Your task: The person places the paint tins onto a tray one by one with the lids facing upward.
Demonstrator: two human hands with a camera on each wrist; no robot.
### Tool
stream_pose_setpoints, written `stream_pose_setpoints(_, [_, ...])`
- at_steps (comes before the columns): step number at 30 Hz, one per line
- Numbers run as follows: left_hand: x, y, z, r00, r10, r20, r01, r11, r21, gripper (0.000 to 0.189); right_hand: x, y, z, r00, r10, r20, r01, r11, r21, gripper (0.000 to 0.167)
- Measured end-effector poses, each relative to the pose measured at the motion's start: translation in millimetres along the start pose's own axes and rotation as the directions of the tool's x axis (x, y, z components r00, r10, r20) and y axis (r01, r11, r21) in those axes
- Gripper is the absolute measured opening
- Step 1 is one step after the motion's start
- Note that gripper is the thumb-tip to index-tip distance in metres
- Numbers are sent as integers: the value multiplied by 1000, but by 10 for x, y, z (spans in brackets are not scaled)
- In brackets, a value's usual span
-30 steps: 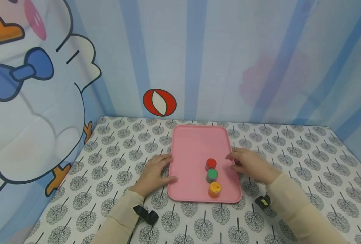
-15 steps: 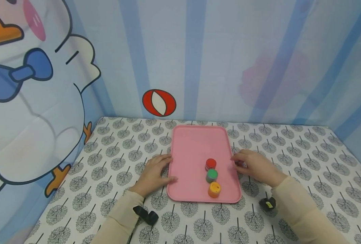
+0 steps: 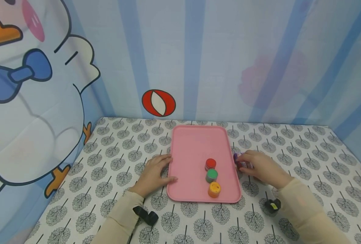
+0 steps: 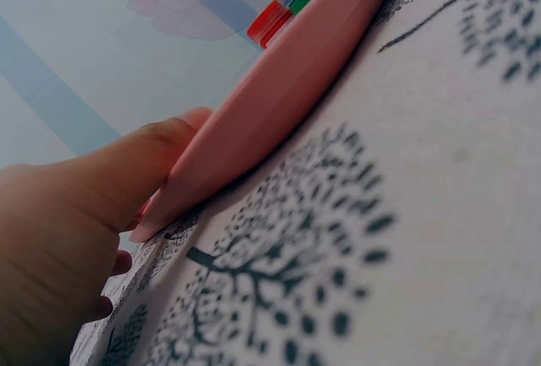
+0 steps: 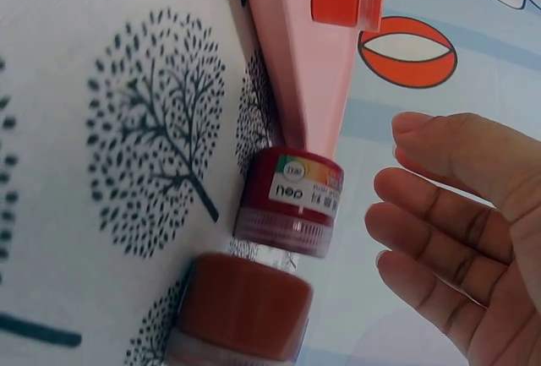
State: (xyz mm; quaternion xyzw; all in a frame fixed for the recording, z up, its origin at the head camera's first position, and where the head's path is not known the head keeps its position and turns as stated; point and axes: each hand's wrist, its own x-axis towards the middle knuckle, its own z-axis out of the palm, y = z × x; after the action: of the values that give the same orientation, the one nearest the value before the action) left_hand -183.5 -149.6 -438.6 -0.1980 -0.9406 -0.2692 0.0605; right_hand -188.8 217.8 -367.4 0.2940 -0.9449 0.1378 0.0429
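On a pink tray (image 3: 195,142) stand a small red-lidded paint jar (image 3: 210,164), a green-lidded jar (image 3: 211,176) and an orange-lidded jar (image 3: 214,189). My left hand (image 3: 152,174) rests at the tray's left edge, its thumb reaching over the rim. Just off the right edge, my right hand (image 3: 258,166) hovers with loosely bent fingers, partly covering more jars. The right wrist view shows a labelled dark red jar (image 5: 292,201) and a brown jar (image 5: 245,307), with a gap between them and my fingers. Something purple (image 3: 235,157) peeks out by the fingertips.
White cloth (image 3: 122,149) printed with dark trees covers the table. A striped blue curtain (image 3: 223,61) with a cartoon bird hangs behind and at the left. A black wrist device (image 3: 145,216) sits beside my left sleeve, another (image 3: 272,205) beside the right.
My right hand has drawn back rightward from over the tray's right edge, and jars beside the tray have come into sight under it. The left hand and the tray's jars stay put.
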Motion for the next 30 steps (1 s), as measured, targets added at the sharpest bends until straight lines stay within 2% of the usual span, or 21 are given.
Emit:
stream_pose_setpoints(10, [-4,7,4,1000,-4,4,4,1000,-2,75,-126,57,-57,998,56,-15,-57,998,-38,24])
stream_pose_setpoints(17, [4,-1,7,1000,-8,6,8,1000,4,75,-218,108,-75,997,62,-36,-63,998,-31,24])
stream_pose_setpoints(25, [-3,7,4,1000,-3,-2,3,1000,-4,75,-299,147,-101,993,115,-1,-115,993,-13,24])
stream_pose_setpoints(30, [-3,3,4,1000,-1,-4,1,1000,4,75,-353,172,-125,993,115,-4,-115,993,0,25])
